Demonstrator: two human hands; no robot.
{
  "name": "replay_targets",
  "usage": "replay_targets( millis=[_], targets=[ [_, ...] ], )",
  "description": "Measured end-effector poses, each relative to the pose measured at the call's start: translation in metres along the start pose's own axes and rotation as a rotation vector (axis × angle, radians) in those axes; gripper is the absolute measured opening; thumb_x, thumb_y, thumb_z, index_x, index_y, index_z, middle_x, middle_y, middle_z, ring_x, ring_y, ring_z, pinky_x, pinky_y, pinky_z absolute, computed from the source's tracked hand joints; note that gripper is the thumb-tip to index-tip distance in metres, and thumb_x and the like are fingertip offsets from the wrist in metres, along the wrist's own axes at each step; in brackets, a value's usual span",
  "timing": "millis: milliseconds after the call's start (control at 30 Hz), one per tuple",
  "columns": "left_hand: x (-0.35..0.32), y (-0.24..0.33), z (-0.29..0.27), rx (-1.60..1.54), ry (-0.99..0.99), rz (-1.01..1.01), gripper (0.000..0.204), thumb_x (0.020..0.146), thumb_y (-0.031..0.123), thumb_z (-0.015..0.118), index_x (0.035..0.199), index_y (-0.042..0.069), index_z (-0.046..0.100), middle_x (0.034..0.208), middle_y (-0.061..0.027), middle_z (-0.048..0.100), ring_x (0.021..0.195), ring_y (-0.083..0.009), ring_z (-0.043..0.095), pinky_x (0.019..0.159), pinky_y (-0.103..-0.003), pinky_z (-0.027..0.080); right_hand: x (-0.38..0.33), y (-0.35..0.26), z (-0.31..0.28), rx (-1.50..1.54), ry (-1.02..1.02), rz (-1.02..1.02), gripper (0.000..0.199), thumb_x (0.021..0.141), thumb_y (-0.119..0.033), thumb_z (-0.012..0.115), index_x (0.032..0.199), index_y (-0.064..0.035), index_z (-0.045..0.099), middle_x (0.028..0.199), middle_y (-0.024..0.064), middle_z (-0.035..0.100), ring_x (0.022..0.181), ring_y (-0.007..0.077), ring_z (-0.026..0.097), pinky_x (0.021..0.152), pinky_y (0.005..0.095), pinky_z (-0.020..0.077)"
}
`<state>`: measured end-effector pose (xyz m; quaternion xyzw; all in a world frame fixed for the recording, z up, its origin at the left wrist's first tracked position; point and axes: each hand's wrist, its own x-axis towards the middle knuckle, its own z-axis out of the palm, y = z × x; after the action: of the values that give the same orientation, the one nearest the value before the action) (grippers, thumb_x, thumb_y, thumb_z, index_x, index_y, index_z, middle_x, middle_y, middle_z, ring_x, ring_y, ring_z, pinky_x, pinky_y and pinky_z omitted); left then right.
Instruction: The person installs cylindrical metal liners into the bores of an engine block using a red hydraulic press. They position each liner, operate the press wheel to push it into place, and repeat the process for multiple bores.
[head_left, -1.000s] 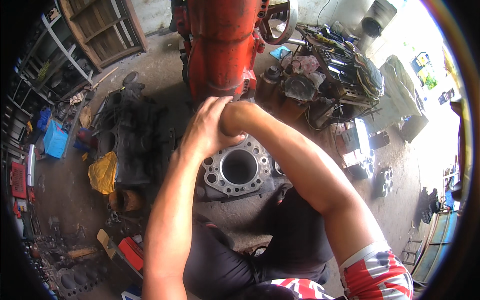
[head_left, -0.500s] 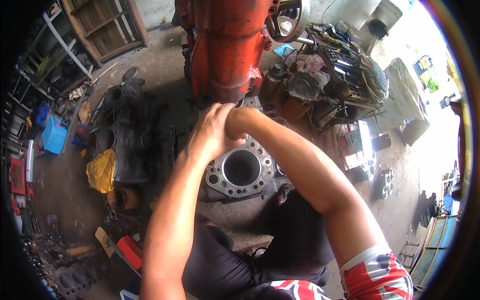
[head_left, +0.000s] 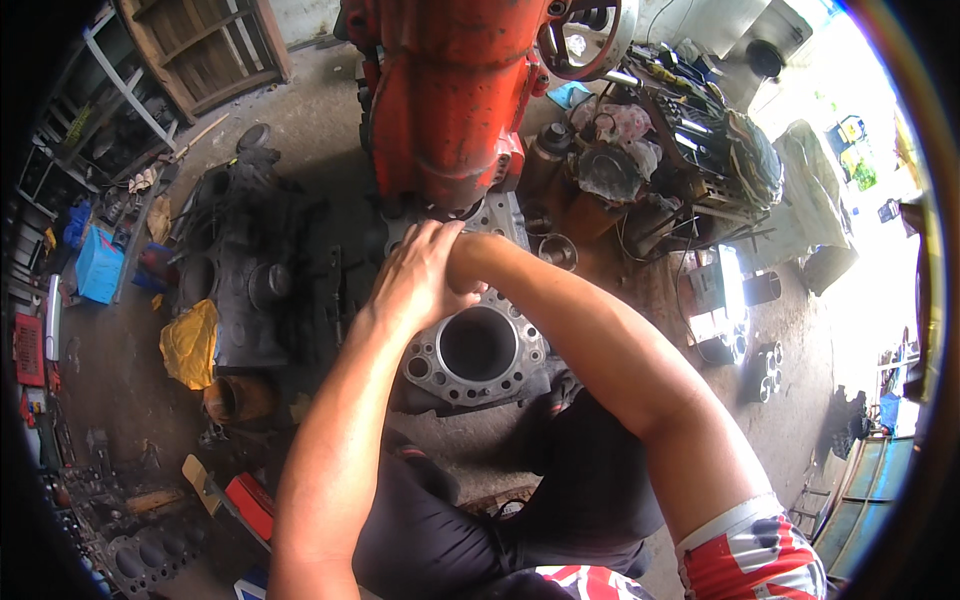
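Note:
A grey engine block (head_left: 500, 375) with one large round cylinder bore (head_left: 478, 345) and a ring of stud holes lies on the ground in front of my knees. Both my hands meet just above its far edge, under the red engine housing (head_left: 450, 100). My left hand (head_left: 418, 278) lies over my right hand (head_left: 468, 252), of which only the wrist and the hand's back show. The fingers of both hands point away from me and are hidden, so I cannot see what they hold.
A black engine block (head_left: 250, 270) and a yellow rag (head_left: 190, 345) lie to the left. Cluttered parts, cans and wires (head_left: 640, 160) sit to the right. A blue crate (head_left: 98, 265) and a red box (head_left: 250, 503) are on the dirt floor, with wooden shelving (head_left: 200, 50) behind.
My hands stay pressed together at the same spot on the block. The whole view has slid slightly downward in the picture.

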<state>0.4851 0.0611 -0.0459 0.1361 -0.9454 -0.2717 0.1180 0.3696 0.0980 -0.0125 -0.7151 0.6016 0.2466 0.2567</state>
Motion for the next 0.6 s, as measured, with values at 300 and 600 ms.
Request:
replay_targets(
  millis=[300,600],
  targets=[
    [0.0015,-0.0039,0.0047,0.034,0.015,0.028,0.090,0.062,0.025,0.095,0.139,0.002,0.054,0.134,-0.0168,0.060,0.128,-0.0353,0.056,0.112,-0.044,0.046,0.0066,0.0025,0.0051,0.032,0.001,-0.005,0.021,0.079,-0.008,0.070,0.096,-0.0037,0.081,0.104,0.0159,0.077,0.096,0.0273,0.074,0.086,0.0414,0.0567],
    [0.0004,-0.0052,0.0041,0.031,0.013,0.052,0.090,0.062,0.025,0.095,0.139,0.001,0.055,0.134,-0.0166,0.061,0.128,-0.0353,0.056,0.112,-0.044,0.046,0.0101,0.0001,0.0081,0.058,0.006,0.002,0.020,0.079,-0.008,0.070,0.096,-0.0035,0.080,0.103,0.0158,0.077,0.095,0.0271,0.074,0.085,0.0412,0.0568]
  ],
)
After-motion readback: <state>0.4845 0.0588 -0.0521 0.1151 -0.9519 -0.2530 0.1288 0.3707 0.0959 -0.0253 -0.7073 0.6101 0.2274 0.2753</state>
